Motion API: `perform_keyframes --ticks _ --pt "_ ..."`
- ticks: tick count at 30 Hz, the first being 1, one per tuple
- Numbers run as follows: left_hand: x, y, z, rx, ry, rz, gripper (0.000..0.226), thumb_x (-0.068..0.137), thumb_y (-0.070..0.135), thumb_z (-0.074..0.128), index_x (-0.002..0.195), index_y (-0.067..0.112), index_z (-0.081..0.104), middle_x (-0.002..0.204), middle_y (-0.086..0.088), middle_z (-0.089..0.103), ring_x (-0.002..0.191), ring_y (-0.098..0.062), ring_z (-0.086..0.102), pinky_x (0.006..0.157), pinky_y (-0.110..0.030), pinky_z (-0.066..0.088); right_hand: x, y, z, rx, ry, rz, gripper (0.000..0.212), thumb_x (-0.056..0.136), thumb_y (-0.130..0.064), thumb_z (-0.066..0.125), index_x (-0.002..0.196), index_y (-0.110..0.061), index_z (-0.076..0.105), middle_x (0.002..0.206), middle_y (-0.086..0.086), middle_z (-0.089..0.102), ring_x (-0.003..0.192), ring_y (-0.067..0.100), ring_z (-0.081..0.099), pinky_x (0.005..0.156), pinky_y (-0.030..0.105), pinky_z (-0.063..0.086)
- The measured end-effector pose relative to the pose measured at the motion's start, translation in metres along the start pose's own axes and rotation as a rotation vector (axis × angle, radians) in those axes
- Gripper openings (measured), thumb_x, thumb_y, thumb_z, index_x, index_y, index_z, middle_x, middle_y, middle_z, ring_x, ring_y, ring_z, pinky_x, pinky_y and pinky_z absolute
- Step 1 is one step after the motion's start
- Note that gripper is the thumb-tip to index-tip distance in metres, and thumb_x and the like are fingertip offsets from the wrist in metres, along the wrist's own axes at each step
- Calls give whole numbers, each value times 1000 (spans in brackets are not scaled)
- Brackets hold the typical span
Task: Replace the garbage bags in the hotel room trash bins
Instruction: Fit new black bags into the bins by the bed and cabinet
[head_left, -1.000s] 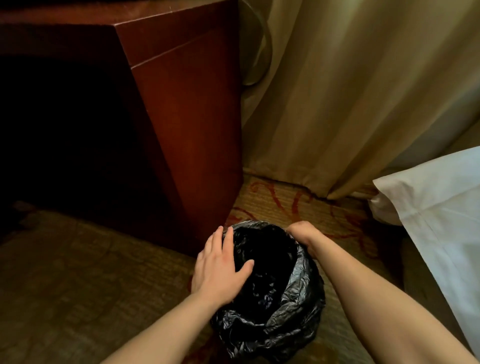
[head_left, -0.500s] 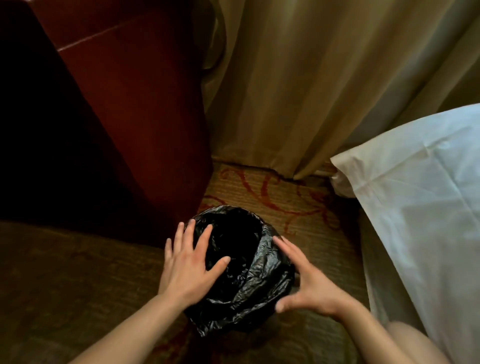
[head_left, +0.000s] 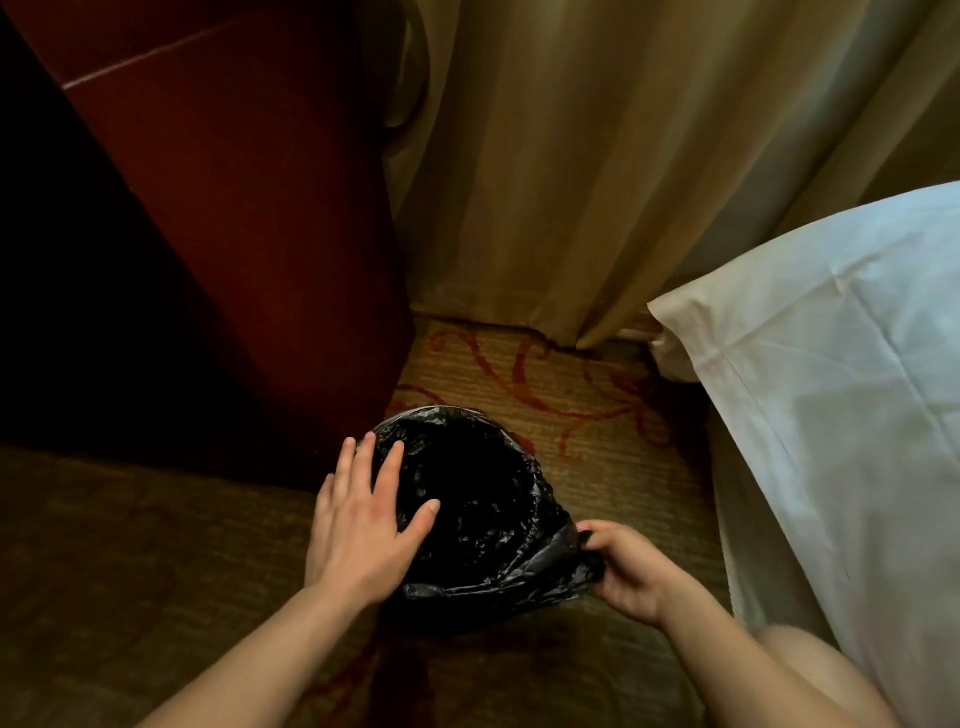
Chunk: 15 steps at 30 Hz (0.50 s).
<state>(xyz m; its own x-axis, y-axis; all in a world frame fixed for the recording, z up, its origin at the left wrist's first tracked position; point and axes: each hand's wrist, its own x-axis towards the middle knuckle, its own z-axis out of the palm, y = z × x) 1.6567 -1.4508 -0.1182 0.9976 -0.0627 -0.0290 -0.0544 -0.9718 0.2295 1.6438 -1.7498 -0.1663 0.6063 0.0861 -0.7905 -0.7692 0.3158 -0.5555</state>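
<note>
A small round trash bin stands on the carpet, lined with a black garbage bag folded over its rim; the bin's own wall is hidden under the plastic. My left hand lies flat with straight fingers on the bag at the bin's left rim, thumb reaching over the opening. My right hand pinches a bunched fold of the bag at the bin's near right side.
A dark red wooden cabinet stands just left of and behind the bin. Beige curtains hang to the floor behind. A white bed sheet corner fills the right. Patterned carpet lies between bin and bed.
My right hand left the bin's far rim, swung round to the near right side with fingers spread, and now pinches the bag there. The left hand has stayed flat on the left rim.
</note>
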Motion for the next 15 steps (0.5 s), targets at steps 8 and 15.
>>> perform_keyframes --ticks 8,15 --pt "1 -2 1 11 -9 3 83 85 75 17 157 33 12 167 -2 0 152 -18 -14 119 -45 19 23 5 24 -90 235 -32 20 88 3 49 82 -6 65 79 20 67 65 31 65 60 40 54" --pt "3 -2 2 -25 3 -1 84 84 75 18 156 31 20 166 -4 11 153 -19 -8 117 -48 24 -1 -2 12 188 66 28 31 90 9 32 84 -4 59 85 19 65 70 30 65 50 35 58"
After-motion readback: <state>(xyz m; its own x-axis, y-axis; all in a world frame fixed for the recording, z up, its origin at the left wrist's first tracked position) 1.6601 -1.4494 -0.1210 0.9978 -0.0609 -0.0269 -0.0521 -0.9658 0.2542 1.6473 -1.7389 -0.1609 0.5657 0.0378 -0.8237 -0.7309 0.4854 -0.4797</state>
